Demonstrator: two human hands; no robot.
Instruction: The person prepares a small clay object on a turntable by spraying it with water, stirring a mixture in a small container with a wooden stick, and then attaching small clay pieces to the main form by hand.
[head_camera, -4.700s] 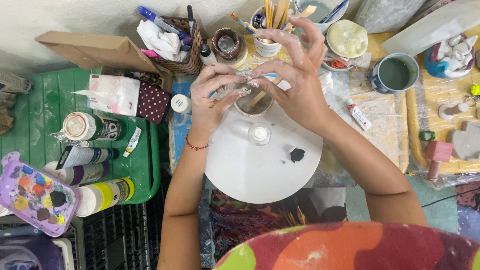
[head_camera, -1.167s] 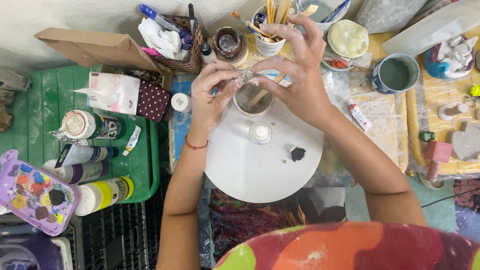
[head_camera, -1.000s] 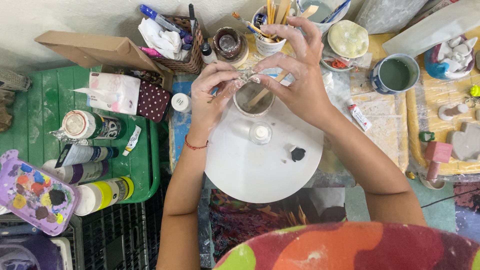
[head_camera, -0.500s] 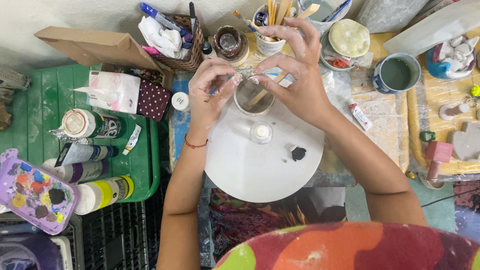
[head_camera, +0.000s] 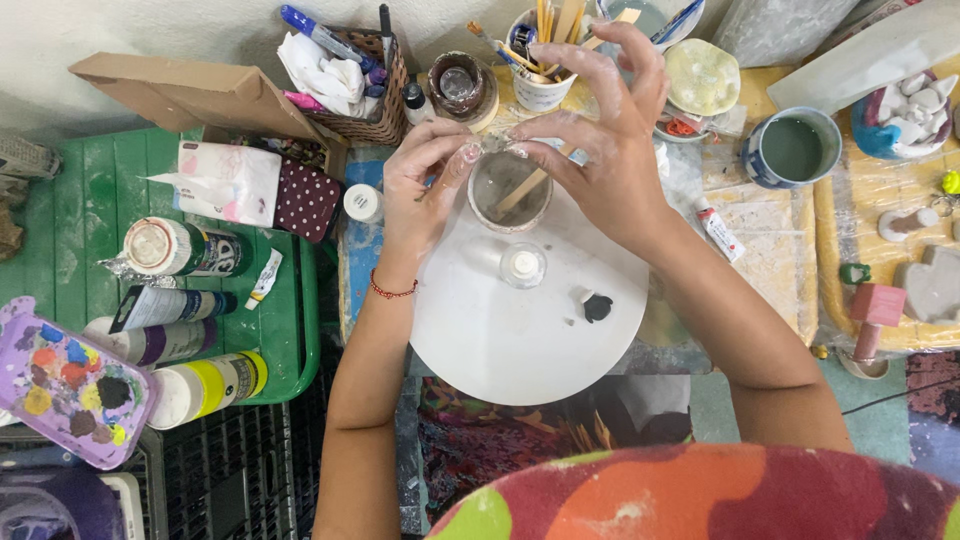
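One round white board (head_camera: 520, 340) bearing one clear glass cup (head_camera: 508, 190) and one small clear jar (head_camera: 522, 265), two hands, left (head_camera: 425, 180) and right (head_camera: 600, 150), fingertips pinched together on something tiny, unidentifiable, over that cup.

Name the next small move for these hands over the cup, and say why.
Probably lower the small piece toward the cup: both the left hand and the right hand pinch it right above the rim, where a wooden stick leans inside.
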